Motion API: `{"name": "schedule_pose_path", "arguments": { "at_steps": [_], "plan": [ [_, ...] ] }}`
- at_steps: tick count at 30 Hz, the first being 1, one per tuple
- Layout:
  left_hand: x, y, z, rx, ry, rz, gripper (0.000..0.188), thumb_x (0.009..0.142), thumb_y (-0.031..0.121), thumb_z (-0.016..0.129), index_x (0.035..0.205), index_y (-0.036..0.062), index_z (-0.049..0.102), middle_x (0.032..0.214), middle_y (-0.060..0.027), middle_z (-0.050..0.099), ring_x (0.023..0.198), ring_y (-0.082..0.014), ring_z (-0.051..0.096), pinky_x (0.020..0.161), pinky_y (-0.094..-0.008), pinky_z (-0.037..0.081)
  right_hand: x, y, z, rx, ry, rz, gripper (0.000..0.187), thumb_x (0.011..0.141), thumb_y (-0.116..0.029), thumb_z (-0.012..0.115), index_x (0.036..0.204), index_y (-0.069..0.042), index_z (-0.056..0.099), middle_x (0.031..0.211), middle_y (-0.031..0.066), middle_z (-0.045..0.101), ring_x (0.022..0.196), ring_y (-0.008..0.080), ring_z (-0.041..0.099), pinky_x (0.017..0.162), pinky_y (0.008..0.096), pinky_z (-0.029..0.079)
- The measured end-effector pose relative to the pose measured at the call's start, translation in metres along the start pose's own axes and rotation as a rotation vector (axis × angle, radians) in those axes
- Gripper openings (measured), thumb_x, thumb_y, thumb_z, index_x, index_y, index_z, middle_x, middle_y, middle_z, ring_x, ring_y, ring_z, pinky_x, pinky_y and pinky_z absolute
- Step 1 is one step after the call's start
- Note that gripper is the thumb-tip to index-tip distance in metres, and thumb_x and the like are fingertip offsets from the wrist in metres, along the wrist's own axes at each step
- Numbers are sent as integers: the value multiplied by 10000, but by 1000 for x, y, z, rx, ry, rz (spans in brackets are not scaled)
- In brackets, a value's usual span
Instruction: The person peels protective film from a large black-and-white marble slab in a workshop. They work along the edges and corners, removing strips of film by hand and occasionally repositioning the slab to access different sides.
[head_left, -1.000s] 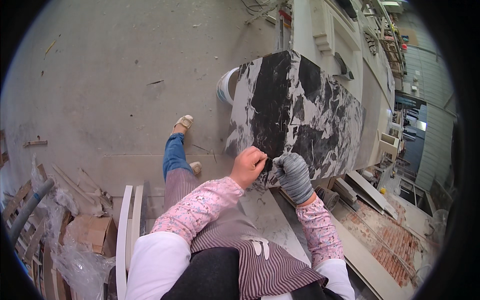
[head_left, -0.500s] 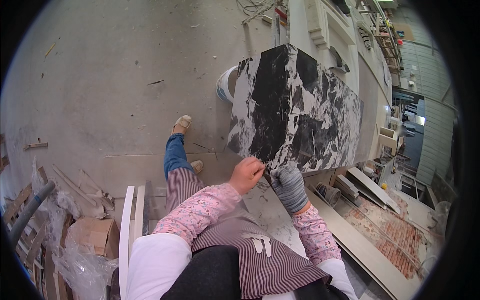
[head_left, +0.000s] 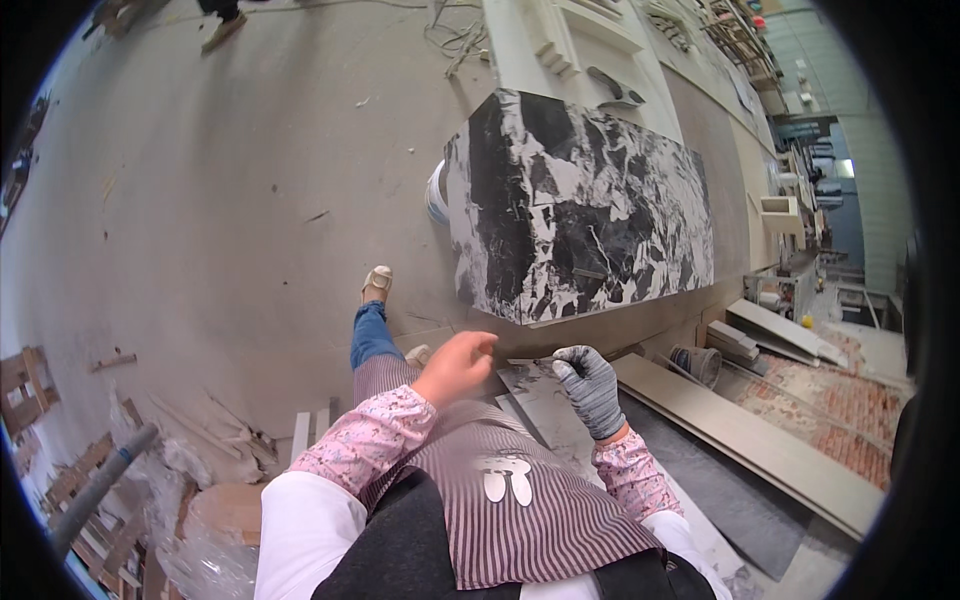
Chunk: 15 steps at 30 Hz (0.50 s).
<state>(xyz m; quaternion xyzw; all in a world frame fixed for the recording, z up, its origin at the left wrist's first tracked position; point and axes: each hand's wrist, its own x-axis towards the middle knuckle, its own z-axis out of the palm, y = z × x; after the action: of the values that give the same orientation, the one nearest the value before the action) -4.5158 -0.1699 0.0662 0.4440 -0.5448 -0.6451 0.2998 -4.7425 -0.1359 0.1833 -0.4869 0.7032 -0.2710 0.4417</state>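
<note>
My gloved R hand pinches a thin dark strip by its end, bare L hand half-curled w/ fingertips at strip's other end, just below the black-white marble block.

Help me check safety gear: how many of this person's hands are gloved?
1. The right hand wears a grey glove, its fingers on a thin marbled piece below the black-and-white marbled block. The left hand, beside it, is bare.
</note>
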Motion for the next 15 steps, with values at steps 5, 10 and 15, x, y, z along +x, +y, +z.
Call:
{"name": "schedule_pose_path", "arguments": {
  "at_steps": [5, 10, 15],
  "plan": [
    [-9, 47, 7, -46, -162, -50, 212, 913, 159, 705, 1044, -8, 705, 918, -124, 701, 807, -209, 672, 746, -333, 537, -15, 5, 2, 131, 36, -24, 121, 929, -44, 704, 1044, -9, 693, 943, 33, 713, 854, 91, 653, 782, 258, 543],
    [-27, 72, 18, 135, -101, 40, 174, 901, 176, 704, 920, 3, 699, 819, -128, 672, 762, -253, 659, 692, -378, 514, -31, 5, -1, 704, 11, 155, 426, 964, -127, 696, 1347, -25, 539, 1133, 46, 676, 979, 103, 641, 881, 243, 532],
    [-32, 82, 35, 361, -53, 328, 102, 838, 123, 748, 867, 29, 723, 790, -141, 672, 737, -309, 672, 662, -369, 534, -40, 20, 21, 703, 21, 125, 298, 965, -129, 697, 1235, -40, 608, 1031, 39, 697, 870, 101, 659, 785, 237, 544]
  ]
}}
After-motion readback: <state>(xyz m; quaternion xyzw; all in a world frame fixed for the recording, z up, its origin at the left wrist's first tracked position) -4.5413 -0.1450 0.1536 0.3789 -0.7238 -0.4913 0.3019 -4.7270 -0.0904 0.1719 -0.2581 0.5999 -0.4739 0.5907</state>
